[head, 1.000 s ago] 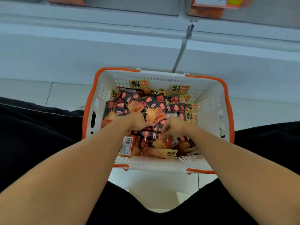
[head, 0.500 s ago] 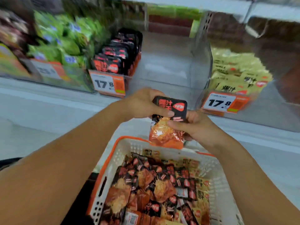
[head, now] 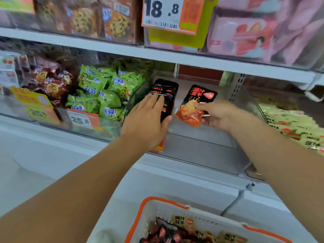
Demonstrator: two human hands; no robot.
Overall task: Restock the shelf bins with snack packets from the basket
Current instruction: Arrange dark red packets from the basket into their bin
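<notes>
Inside the clear middle shelf bin (head: 201,137), the left hand (head: 146,123) lies with straight fingers over a row of black packets (head: 165,95) standing against the bin's left wall, with bare floor open to their right. Over that open floor the right hand (head: 216,114) pinches one black-and-orange snack packet (head: 194,106) by its lower edge. Two price tags read 18.8 (head: 162,12) and 25.8 (head: 80,120); the white, orange-rimmed basket (head: 157,206) below holds more packets, too many and too blurred to count.

left hand (head: 146,120): flat against row of black packets (head: 165,95) in shelf bin (head: 201,137)
right hand (head: 218,114): pinches black-orange packet (head: 194,105) beside the row
basket (head: 140,218): below, packets inside
</notes>
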